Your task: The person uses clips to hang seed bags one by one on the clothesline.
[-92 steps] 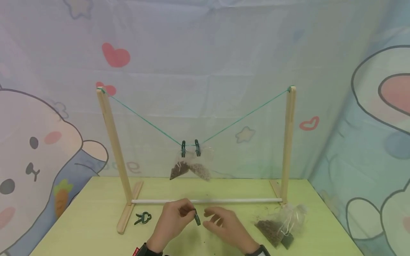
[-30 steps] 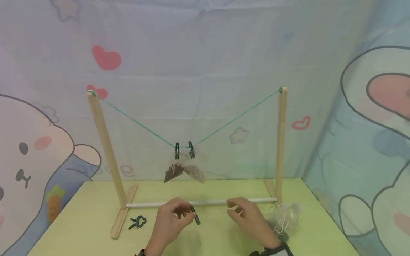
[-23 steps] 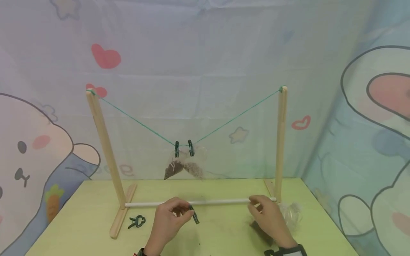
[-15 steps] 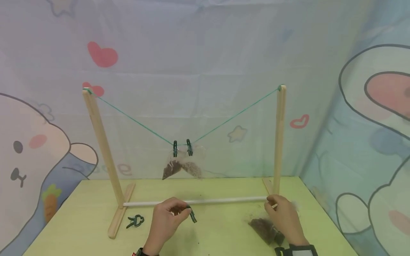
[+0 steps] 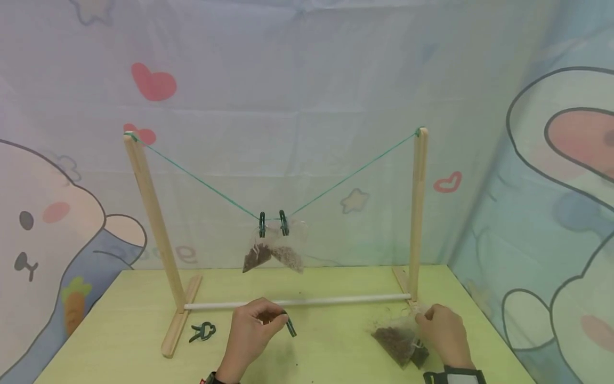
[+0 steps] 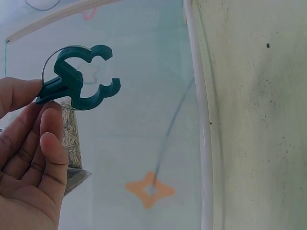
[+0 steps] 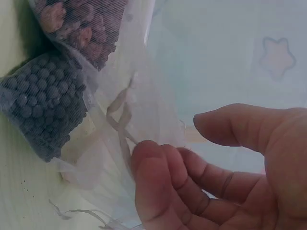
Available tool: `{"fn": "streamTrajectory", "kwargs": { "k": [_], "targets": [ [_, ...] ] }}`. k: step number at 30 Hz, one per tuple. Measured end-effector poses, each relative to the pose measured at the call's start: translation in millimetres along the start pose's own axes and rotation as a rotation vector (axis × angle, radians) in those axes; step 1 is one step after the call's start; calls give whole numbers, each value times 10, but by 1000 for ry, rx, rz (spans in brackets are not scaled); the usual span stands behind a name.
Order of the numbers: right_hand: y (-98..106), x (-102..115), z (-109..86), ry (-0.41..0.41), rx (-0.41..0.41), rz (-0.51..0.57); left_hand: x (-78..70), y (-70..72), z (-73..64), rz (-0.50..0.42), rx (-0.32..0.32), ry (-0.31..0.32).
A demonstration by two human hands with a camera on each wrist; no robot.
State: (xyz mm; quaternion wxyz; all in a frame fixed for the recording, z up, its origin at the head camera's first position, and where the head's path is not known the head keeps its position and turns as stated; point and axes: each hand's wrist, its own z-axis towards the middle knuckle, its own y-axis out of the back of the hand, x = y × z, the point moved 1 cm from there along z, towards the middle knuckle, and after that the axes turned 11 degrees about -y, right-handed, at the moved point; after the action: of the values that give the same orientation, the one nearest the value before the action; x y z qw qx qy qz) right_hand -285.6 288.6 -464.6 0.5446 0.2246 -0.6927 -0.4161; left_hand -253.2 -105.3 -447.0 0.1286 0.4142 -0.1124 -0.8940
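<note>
My left hand [image 5: 251, 328] pinches the handles of a green spring clamp [image 6: 72, 79] between thumb and fingers, low over the table. The clamp's jaws stand apart with nothing between them. My right hand [image 5: 446, 330] is at the upper part of two sheer mesh bags on the table's right side. One bag holds reddish-brown lumps [image 7: 86, 28], the other dark round pellets [image 7: 43, 91]. In the right wrist view, the fingertips [image 7: 148, 158] lie against the mesh and its ribbon [image 7: 125, 112], while the thumb stands apart from them.
Two filled mesh bags [image 5: 288, 257] hang by green clamps [image 5: 261, 224] from a sagging green string [image 5: 206, 186] tied between wooden posts [image 5: 153, 213]. A white rod [image 5: 326, 302] joins the posts near the table. Another green clamp [image 5: 203, 332] lies at the left.
My right hand has moved right, away from beside the left hand, to the mesh bags. My left hand keeps the clamp in nearly the same place. The view has shifted slightly.
</note>
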Motion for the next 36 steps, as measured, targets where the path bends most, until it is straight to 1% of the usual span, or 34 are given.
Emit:
{"fn": "streamTrajectory", "kwargs": {
  "k": [4, 7, 9, 14, 20, 23, 28, 32, 34, 36],
  "targets": [
    [-2, -17, -31, -57, 11, 27, -11, 0, 1, 21, -9, -6],
    [-22, -28, -50, -61, 18, 61, -24, 2, 7, 22, -15, -1],
    [-36, -33, -49, -39, 22, 72, -26, 3, 10, 20, -13, 6],
    [-72, -18, -13, 15, 7, 61, -9, -3, 16, 27, -8, 19],
    [-123, 37, -9, 104, -43, 90, 8, -9, 6, 50, -19, 7],
    [-109, 103, -59, 140, -34, 113, -17, -15, 5, 48, -39, -20],
    [-28, 262, -195, 214, 33, 161, -118, -29, 28, 29, -96, -66],
    [44, 399, -318, 275, 67, 184, -214, -43, 58, 26, -143, -104],
    [64, 459, -369, 290, 71, 190, -234, -53, 69, 28, -167, -150],
    [68, 516, -410, 294, 73, 210, -201, -67, 78, 25, -188, -228]
  ]
}}
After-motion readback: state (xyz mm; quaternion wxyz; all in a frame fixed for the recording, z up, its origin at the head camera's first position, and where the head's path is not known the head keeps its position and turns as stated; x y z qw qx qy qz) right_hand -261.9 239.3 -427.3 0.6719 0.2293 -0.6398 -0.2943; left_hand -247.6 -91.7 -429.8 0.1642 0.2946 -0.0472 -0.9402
